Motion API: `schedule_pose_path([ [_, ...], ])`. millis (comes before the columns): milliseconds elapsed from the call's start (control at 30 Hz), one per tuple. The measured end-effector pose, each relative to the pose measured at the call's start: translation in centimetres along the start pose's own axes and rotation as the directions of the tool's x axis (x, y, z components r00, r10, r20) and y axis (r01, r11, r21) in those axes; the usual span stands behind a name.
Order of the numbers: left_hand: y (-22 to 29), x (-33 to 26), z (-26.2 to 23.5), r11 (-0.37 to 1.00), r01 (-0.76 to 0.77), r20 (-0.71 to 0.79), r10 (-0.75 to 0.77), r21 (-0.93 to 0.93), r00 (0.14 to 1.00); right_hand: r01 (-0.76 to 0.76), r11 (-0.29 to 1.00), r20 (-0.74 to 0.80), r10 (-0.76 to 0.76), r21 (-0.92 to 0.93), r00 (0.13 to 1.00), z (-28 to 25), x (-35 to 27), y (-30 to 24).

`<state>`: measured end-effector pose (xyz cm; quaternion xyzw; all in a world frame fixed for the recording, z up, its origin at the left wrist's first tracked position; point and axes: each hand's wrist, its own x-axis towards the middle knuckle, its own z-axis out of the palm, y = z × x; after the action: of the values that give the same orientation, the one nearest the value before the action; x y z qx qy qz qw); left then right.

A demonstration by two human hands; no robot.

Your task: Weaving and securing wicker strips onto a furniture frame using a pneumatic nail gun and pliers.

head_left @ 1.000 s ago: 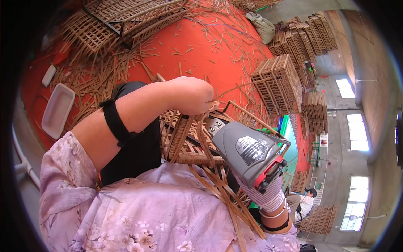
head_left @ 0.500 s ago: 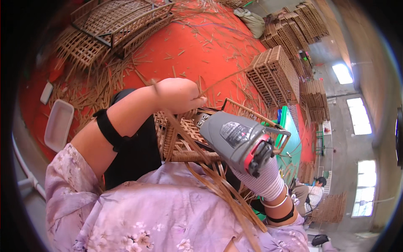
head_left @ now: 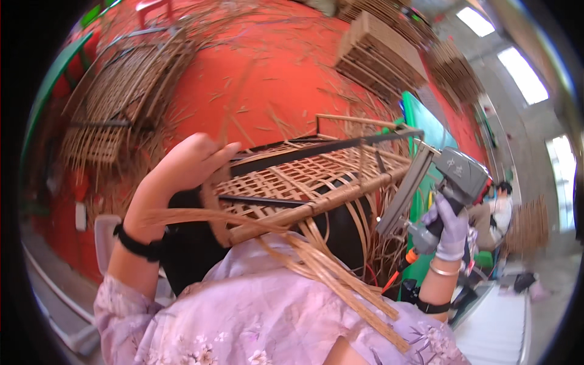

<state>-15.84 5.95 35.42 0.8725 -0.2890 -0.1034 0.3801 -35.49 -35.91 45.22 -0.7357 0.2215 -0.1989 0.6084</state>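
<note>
Red floor [head_left: 274, 76] all across the far side. In the middle, big woven cane frame [head_left: 286, 182] with black bars [head_left: 292, 157]. At right, just by its far corner, gray nail gun [head_left: 463, 173], snug in gloved right hand [head_left: 450, 230], fingers [head_left: 445, 207] wrapped round it. At the frame's left end, bare left hand [head_left: 193, 161], fingers close together; hard to tell if pinching anything. Long loose cane strips [head_left: 344, 285] at the near side.

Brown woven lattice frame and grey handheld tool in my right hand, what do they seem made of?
The brown woven lattice frame looks like smooth, unpainted rattan or similar, from its tan strips; its black bars, straight and slim, may be painted metal. The grey handheld tool looks matt, even-toned: plastic or metal, unclear.
</note>
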Motion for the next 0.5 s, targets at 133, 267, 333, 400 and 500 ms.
schedule_pose_path([
  [133,0.4,-0.2,0.7,0.991,0.116,-0.028,-0.118,-0.061,0.993,0.023,0.997,-0.212,-0.037,-0.068,0.977,-6.8,2.1,4.5],
  [267,-1.4,-1.9,0.1,0.989,0.151,-0.167,-0.150,-0.006,0.975,-0.136,0.963,-0.388,0.220,0.232,0.895,-14.2,2.4,10.5],
  [333,-1.1,-2.4,0.6,0.981,0.183,-0.157,-0.190,-0.060,0.969,-0.155,0.917,-0.461,0.325,0.368,0.826,-16.9,1.8,13.2],
  [400,-0.4,-2.9,1.4,0.971,0.188,-0.243,-0.220,-0.148,0.945,-0.141,0.869,-0.494,0.396,0.475,0.774,-19.8,0.5,16.0],
  [500,1.6,-3.2,2.1,0.943,0.269,-0.205,-0.308,-0.197,0.929,-0.137,0.792,-0.456,0.473,0.595,0.754,-23.9,-1.5,19.8],
])
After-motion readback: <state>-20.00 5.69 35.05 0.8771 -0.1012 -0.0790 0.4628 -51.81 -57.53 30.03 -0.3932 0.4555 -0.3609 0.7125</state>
